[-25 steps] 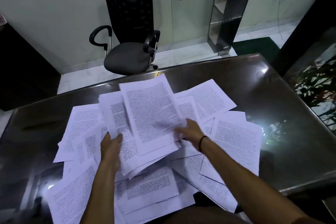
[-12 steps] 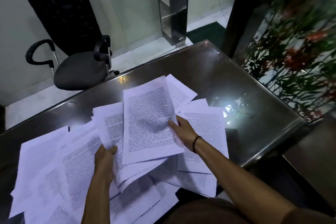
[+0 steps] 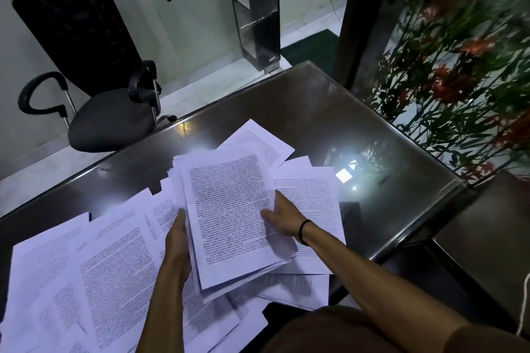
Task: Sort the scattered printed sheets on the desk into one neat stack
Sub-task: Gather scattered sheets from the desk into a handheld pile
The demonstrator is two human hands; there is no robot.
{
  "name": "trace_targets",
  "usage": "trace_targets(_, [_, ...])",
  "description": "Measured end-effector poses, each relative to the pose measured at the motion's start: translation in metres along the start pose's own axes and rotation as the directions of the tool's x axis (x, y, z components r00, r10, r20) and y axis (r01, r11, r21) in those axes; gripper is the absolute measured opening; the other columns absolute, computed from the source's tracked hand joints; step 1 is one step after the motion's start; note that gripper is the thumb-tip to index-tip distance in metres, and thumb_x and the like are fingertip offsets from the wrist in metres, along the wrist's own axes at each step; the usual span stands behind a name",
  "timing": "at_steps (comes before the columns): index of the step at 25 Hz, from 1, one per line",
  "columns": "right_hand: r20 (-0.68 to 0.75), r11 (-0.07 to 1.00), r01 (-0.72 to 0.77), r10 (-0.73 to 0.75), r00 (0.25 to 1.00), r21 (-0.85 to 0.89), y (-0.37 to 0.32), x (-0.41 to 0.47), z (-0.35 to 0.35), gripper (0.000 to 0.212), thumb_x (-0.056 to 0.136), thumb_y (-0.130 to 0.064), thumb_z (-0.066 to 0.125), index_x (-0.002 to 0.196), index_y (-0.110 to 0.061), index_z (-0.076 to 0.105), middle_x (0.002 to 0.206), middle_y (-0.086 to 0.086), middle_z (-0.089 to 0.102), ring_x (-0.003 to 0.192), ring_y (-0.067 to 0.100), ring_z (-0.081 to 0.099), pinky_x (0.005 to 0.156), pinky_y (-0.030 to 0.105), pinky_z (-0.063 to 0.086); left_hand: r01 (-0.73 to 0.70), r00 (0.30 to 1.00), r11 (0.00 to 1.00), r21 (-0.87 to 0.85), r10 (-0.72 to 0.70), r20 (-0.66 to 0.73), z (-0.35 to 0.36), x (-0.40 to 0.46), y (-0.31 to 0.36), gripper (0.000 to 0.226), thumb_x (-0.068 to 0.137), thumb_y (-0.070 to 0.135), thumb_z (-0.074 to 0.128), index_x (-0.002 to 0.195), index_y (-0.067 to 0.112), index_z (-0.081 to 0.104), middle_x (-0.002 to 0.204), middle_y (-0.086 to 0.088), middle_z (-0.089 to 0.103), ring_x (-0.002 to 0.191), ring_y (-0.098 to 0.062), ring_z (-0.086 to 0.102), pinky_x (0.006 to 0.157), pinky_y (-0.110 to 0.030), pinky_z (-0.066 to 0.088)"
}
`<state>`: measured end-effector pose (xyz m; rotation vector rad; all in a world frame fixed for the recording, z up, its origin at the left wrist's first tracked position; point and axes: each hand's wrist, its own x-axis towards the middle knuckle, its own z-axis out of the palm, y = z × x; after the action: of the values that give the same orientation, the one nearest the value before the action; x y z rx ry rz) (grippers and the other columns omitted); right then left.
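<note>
A loose bundle of printed sheets is lifted a little above the dark glass desk. My left hand grips its left edge, the fingers hidden under the paper. My right hand holds the right edge, thumb on the top page. More printed sheets lie scattered on the desk to the left and under the bundle. Other loose sheets lie to the right beneath my right wrist, and one sheet sticks out behind the bundle.
A black office chair stands beyond the desk's far edge. A plant with red flowers fills the right side behind the desk corner. A dark pillar and a glass door stand at the back.
The spread sheets in my hands have been drawn together into a tighter bundle. My view has swung right, so the plant now fills the right side.
</note>
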<state>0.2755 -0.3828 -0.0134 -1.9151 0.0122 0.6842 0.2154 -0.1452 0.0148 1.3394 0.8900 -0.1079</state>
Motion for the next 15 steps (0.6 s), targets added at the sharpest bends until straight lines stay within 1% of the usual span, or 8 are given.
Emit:
trace_targets(1, [0.022,1.0,0.006,-0.006,1.0,-0.015,0.003,-0.001,-0.001,0.049,0.091,-0.023,0.057,0.138,-0.018,0.041,0.134,-0.002,0.056,0.121,0.022,0.053,0.099,0.034,0.044,-0.007,1.0,1.0,0.029,0.006,0.018,0.002,0.001,-0.004,0.035,0.104,0.048,0.047,0.121,0.022,0.063,0.113,0.0,0.07,0.103,-0.027,0.065,0.091,-0.041,0.052])
trace_targets(3, [0.061,0.999,-0.006,0.009,0.998,-0.039,0.015,-0.002,-0.005,0.046,0.092,-0.022,0.06,0.136,-0.016,0.045,0.132,0.001,0.056,0.118,0.022,0.054,0.101,0.038,0.044,-0.069,0.997,0.98,0.188,0.061,0.044,0.007,0.002,-0.018,0.029,0.101,0.033,0.059,0.128,0.023,0.059,0.12,0.001,0.067,0.11,-0.026,0.064,0.097,-0.041,0.049])
trace_targets(5, [0.012,0.995,-0.063,0.065,0.998,-0.082,0.031,-0.004,-0.012,0.04,0.088,-0.03,0.067,0.123,-0.018,0.053,0.123,0.003,0.059,0.11,0.023,0.056,0.098,0.043,0.048,-0.068,0.998,0.967,0.246,0.065,0.02,0.01,0.002,-0.033,0.033,0.097,0.019,0.066,0.13,0.018,0.059,0.122,-0.004,0.067,0.102,-0.026,0.067,0.095,-0.041,0.05])
trace_targets(7, [-0.233,0.946,-0.221,0.166,0.958,-0.236,0.05,-0.008,-0.023,0.05,0.077,-0.043,0.077,0.117,-0.025,0.052,0.127,0.0,0.049,0.115,0.025,0.049,0.095,0.045,0.048,-0.012,0.999,0.97,0.244,0.023,-0.04,0.008,0.001,-0.045,0.041,0.096,0.019,0.069,0.135,0.011,0.059,0.128,-0.009,0.066,0.1,-0.028,0.066,0.096,-0.043,0.052])
trace_targets(9, [-0.462,0.834,-0.421,0.234,0.855,-0.357,0.066,-0.016,-0.037,0.077,0.063,-0.049,0.084,0.125,-0.032,0.041,0.14,0.002,0.027,0.125,0.03,0.034,0.094,0.05,0.046,0.018,0.997,0.966,0.259,0.001,-0.073,0.003,0.001,-0.052,0.048,0.095,0.02,0.07,0.14,0.008,0.057,0.13,-0.013,0.066,0.103,-0.031,0.066,0.096,-0.044,0.053])
trace_targets(11, [-0.531,0.8,-0.489,0.262,0.806,-0.347,0.079,-0.022,-0.048,0.104,0.052,-0.046,0.091,0.134,-0.034,0.028,0.145,0.005,0.014,0.126,0.035,0.031,0.09,0.052,0.049,0.017,0.996,0.96,0.279,0.009,-0.09,-0.003,0.0,-0.056,0.045,0.096,0.019,0.069,0.138,0.007,0.057,0.126,-0.01,0.067,0.101,-0.03,0.065,0.093,-0.041,0.051])
trace_targets(13, [-0.53,0.843,-0.473,0.286,0.799,-0.257,0.086,-0.023,-0.051,0.119,0.049,-0.034,0.095,0.141,-0.031,0.02,0.138,0.008,0.022,0.114,0.037,0.046,0.086,0.048,0.055,0.009,0.995,0.956,0.293,0.019,-0.095,-0.007,-0.002,-0.057,0.043,0.097,0.016,0.067,0.137,0.006,0.057,0.125,-0.007,0.066,0.101,-0.028,0.063,0.092,-0.039,0.049])
trace_targets(15, [-0.522,0.891,-0.42,0.278,0.806,-0.175,0.085,-0.023,-0.052,0.118,0.059,-0.017,0.091,0.146,-0.027,0.013,0.128,0.011,0.04,0.101,0.035,0.059,0.083,0.046,0.058,-0.026,0.996,0.949,0.314,0.051,-0.074,-0.01,-0.001,-0.054,0.042,0.097,0.014,0.067,0.137,0.006,0.058,0.129,-0.011,0.067,0.103,-0.029,0.064,0.093,-0.04,0.049])
